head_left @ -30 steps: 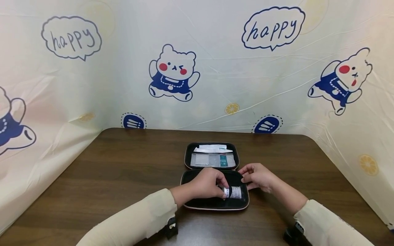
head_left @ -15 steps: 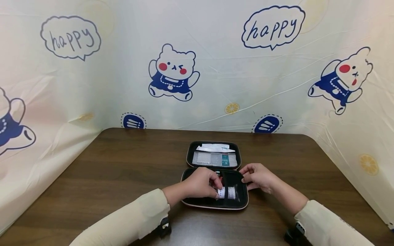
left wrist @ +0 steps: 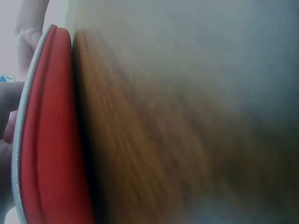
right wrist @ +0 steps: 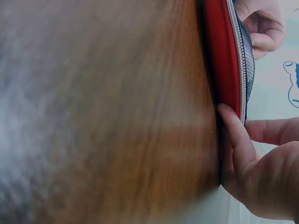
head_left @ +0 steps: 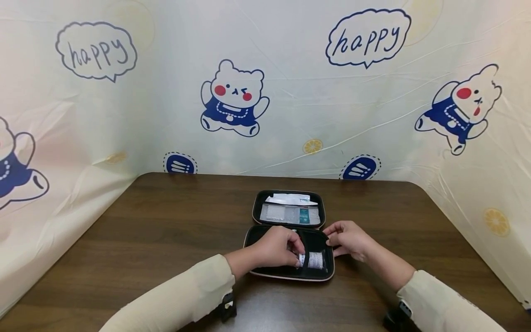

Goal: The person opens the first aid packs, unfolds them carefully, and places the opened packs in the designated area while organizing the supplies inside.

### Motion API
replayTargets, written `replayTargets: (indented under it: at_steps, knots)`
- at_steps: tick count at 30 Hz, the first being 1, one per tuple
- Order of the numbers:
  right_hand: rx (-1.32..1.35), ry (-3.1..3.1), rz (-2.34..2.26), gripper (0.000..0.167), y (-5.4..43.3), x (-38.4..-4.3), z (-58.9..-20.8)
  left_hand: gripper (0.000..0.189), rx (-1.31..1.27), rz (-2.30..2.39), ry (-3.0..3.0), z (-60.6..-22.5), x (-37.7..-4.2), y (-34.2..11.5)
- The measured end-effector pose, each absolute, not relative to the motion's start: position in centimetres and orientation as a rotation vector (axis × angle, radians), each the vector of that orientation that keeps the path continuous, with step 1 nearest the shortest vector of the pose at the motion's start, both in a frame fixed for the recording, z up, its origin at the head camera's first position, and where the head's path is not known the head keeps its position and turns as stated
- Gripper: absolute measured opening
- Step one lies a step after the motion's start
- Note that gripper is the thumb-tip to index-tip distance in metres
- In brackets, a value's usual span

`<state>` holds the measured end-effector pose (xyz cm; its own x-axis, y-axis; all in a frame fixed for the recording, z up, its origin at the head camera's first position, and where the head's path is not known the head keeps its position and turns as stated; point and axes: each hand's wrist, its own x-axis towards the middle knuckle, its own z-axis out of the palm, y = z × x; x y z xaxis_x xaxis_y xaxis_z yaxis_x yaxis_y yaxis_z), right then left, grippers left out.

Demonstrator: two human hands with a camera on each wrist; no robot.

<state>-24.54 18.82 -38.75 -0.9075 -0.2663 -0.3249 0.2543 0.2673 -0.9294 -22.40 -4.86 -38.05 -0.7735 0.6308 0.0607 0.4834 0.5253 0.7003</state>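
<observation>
An unfolded zip case (head_left: pixel 290 278), black inside and red outside as the wrist views show, lies on the table. In its near half, a wrapped white bandage roll (head_left: pixel 315 260) passes under a black elastic strap (head_left: pixel 306 249). My left hand (head_left: pixel 279 246) reaches over that half and pinches the roll's left end between thumb and fingers. At the right rim, my right hand (head_left: pixel 350 240) grips the case wall; in the right wrist view its fingers (right wrist: pixel 238 140) lie against the red side and the thumb over the zip edge. What lies beneath my left palm is hidden.
White packets (head_left: pixel 290 199) and a clear packet with a green label (head_left: pixel 304 215) sit in the case's far half. The brown wooden table (head_left: pixel 186 221) runs back to a printed cloth (head_left: pixel 290 106).
My left hand shifted left, then back right, with the bandage roll, which now sits under the strap. The case slid slightly. My right hand has stayed at the rim.
</observation>
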Motion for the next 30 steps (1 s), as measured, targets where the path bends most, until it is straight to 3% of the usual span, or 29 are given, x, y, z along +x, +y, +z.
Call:
replayTargets:
  at_steps: [13,30]
  knots:
    - [0.004,2.142,-1.675,0.032,18.4,-25.5,-38.7,0.025,0.754,1.245,2.385,-37.7,-22.6,-6.1]
    - [-0.024,2.096,-1.638,0.033,18.5,-26.7,-38.3,0.030,0.820,1.196,2.565,-36.0,-23.9,-9.2]
